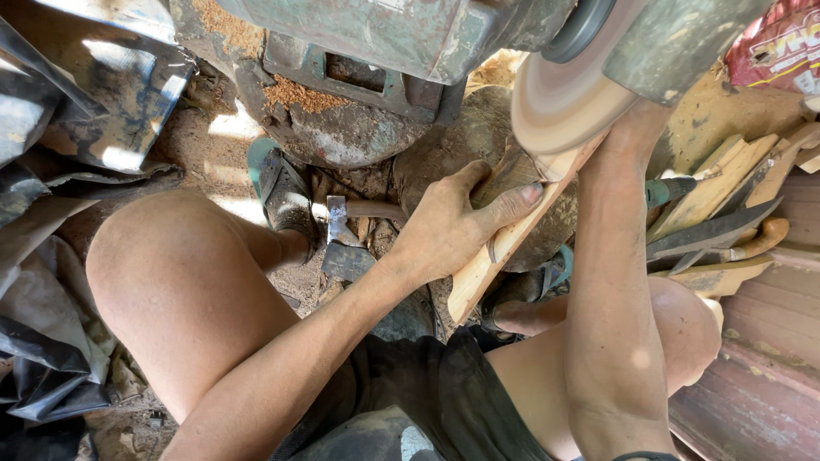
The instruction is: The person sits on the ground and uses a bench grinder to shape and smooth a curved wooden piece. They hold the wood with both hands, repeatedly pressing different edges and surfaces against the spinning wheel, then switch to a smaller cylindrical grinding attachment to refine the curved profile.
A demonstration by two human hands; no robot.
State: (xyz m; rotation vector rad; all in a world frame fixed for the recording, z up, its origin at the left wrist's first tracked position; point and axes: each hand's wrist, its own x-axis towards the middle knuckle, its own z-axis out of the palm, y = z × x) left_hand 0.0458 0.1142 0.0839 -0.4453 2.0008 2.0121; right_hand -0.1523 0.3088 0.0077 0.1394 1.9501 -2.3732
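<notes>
My left hand (453,224) grips a pale wooden strip (489,265) near its lower half, thumb laid along its face. The strip's upper end presses against a spinning round sanding disc (559,102) on a worn green machine (401,34). My right hand (634,126) reaches up behind the disc and holds the strip's top end; its fingers are mostly hidden by the disc. I sit low with both bare knees apart, feet in sandals under the machine.
A hammer (342,215) lies on the sawdust-covered ground between my feet. Several shaped wooden pieces (726,213) are stacked at the right on reddish boards. Black plastic sheeting (43,282) is bunched at the left. A round motor housing (342,128) sits ahead.
</notes>
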